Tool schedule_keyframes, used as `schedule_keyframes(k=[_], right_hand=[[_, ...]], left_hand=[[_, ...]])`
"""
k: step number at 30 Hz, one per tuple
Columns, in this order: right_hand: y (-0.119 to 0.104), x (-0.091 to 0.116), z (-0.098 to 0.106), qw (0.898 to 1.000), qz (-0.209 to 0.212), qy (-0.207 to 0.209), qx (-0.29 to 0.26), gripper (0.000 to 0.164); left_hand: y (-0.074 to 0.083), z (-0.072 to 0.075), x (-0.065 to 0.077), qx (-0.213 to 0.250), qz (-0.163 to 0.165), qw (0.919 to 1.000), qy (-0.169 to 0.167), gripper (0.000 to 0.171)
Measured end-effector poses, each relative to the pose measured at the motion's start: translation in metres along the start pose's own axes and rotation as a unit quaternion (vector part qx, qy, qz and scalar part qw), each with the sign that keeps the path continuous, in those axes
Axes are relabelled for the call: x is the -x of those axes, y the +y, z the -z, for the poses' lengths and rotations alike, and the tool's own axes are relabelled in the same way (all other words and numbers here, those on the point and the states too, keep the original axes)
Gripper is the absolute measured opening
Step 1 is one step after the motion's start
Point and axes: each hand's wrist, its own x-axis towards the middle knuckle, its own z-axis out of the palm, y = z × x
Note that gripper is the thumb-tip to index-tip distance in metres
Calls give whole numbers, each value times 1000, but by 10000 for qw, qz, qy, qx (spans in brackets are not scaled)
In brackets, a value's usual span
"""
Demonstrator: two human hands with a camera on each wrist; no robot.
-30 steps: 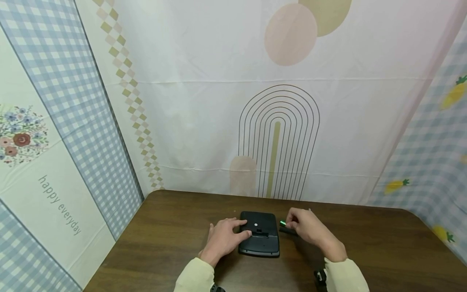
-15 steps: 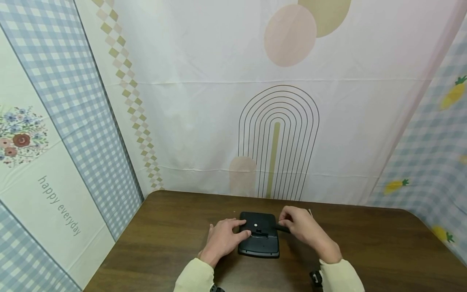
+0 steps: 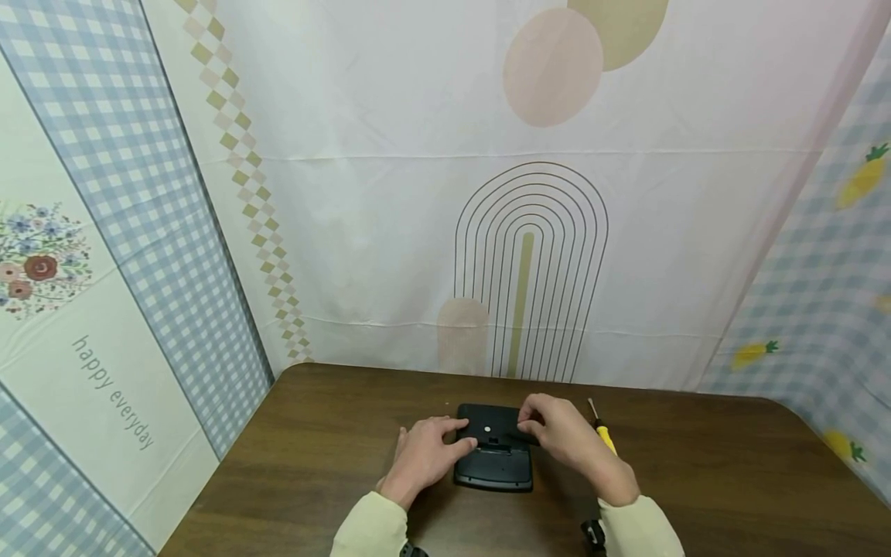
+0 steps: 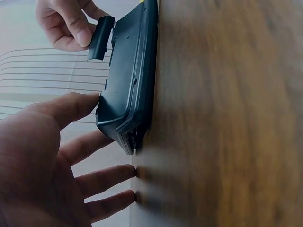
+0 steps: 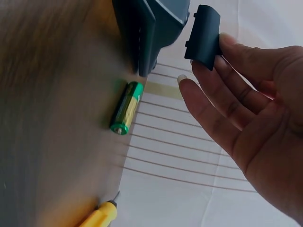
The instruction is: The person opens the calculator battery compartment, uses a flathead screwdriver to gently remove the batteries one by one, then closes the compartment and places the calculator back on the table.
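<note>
A black calculator (image 3: 493, 464) lies back side up on the table, its battery recess exposed. My left hand (image 3: 426, 456) is at its left edge, thumb and index finger resting on the casing. In the left wrist view the other fingertips touch the table. Over the calculator's right side, my right hand (image 3: 560, 429) pinches a small black battery cover (image 5: 203, 35) between thumb and fingers; the cover's tabs face the calculator (image 5: 151, 28). A green and gold battery (image 5: 127, 108) lies on the table near the calculator, hidden by the right hand in the head view.
A yellow-handled screwdriver (image 3: 604, 437) lies to the right, beyond the right forearm. The brown wooden table (image 3: 334, 433) ends at a printed white cloth backdrop (image 3: 376, 232), with checked cloths at both sides.
My right hand has let go of the battery, picked up the battery cover and moved left with it over the calculator. More of the screwdriver shows. The left hand stays put.
</note>
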Motion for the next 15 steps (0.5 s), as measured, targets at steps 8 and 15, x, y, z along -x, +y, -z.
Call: schedule_keyframes(k=[8,15], right_hand=[[-6,-1,-8,9994,318,-67,-74,13],[-11,-2,-12,9987,475,-152,-145,12]], left_hand=[[0,1,0,37,0,10000,-7,45],[0,1,-1,24,-14,10000,-14,45]])
